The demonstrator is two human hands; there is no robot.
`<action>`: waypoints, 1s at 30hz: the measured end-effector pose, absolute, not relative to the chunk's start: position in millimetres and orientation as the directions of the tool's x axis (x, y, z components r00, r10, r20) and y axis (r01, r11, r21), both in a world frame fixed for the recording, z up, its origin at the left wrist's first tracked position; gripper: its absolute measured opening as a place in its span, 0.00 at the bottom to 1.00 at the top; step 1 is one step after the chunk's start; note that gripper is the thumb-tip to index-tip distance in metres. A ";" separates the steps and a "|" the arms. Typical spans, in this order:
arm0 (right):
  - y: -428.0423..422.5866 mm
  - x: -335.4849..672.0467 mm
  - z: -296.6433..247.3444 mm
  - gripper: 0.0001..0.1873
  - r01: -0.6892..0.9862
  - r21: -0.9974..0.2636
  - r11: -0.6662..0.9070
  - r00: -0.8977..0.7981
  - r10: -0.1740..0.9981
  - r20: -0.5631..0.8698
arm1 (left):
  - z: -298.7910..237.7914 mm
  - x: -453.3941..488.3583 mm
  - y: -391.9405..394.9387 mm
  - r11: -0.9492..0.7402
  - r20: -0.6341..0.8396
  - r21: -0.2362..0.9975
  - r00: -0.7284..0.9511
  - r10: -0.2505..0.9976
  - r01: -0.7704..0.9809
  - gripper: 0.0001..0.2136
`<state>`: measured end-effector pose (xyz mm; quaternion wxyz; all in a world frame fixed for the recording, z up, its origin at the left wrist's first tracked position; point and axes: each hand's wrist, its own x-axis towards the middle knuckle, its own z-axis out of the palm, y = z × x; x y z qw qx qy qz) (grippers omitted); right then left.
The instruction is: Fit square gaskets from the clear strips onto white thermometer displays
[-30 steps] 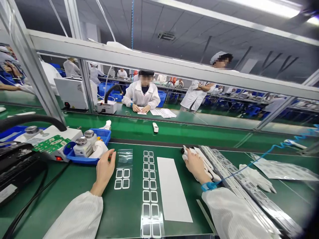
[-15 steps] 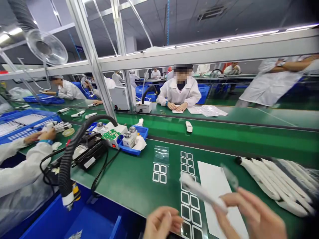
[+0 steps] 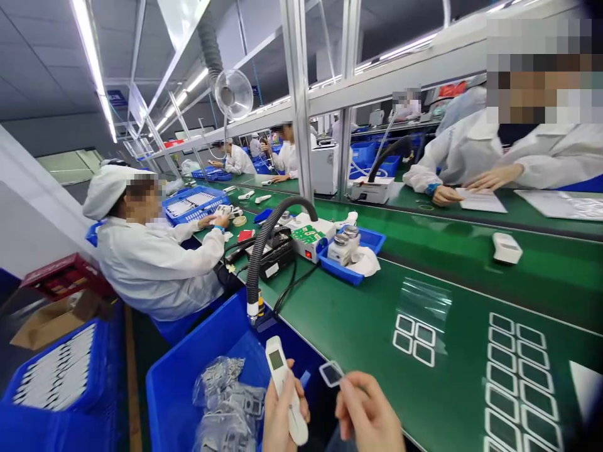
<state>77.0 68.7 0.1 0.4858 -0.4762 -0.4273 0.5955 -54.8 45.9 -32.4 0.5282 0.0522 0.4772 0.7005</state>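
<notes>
A slim white handheld device (image 3: pixel 277 361) with a small grey screen stands tilted in my left hand (image 3: pixel 277 411), whose fingers wrap round its lower body. My right hand (image 3: pixel 367 408) pinches a small clear square cover (image 3: pixel 331 374) with a white rim by its edge, just right of the device and apart from it. Both hands are over the near edge of the green bench (image 3: pixel 325 314). Similar white-rimmed squares lie on the bench as a group on a clear sheet (image 3: pixel 414 339) and in two columns (image 3: pixel 522 383) farther right.
Below to the left, a blue bin (image 3: pixel 164 376) contains plastic bags of parts (image 3: pixel 230 402). A black flexible hose (image 3: pixel 257 263) arches above its corner. Beyond is a blue tray (image 3: pixel 351 276) with bottles. One co-worker (image 3: pixel 155 263) sits left; another (image 3: pixel 471 150) faces me across the green belt.
The white device has passed from my right hand to my left. My right hand now pinches a white-rimmed cover. The view has swung left, bringing the bin and the seated co-worker into view.
</notes>
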 end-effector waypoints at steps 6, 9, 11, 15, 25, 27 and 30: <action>111.9 -58.8 -10.5 0.19 -0.231 -0.869 -0.438 -0.286 0.884 -0.370 | -53.1 -138.0 47.2 -0.037 -0.542 0.701 -0.566 0.621 -0.712 0.22; 119.1 -102.9 -13.3 0.15 -0.195 -0.869 -0.455 -0.350 0.860 -0.372 | -52.7 -164.5 50.2 -0.061 -0.539 0.706 -0.592 0.599 -0.705 0.18; 119.4 -113.6 -15.7 0.12 -0.180 -0.885 -0.430 -0.391 0.857 -0.337 | -51.0 -172.5 52.3 -0.067 -0.533 0.707 -0.593 0.604 -0.704 0.18; 117.8 -102.6 -23.7 0.10 -0.155 -0.946 -0.286 -0.450 0.873 -0.190 | -52.7 -169.5 55.1 -0.043 -0.527 0.702 -0.559 0.640 -0.711 0.22; 121.7 -89.8 -27.1 0.07 -0.046 -0.990 0.134 -0.402 0.905 0.141 | -57.7 -159.0 59.1 -0.004 -0.533 0.703 -0.531 0.658 -0.711 0.19; 116.6 -81.5 -23.3 0.08 0.013 -0.980 0.197 -0.353 0.918 0.179 | -58.1 -159.7 57.6 0.051 -0.564 0.704 -0.515 0.646 -0.708 0.21; 111.6 -45.0 -2.3 0.09 0.179 -0.925 0.334 -0.304 0.913 0.271 | -64.1 -158.8 54.2 0.194 -0.630 0.692 -0.450 0.633 -0.695 0.26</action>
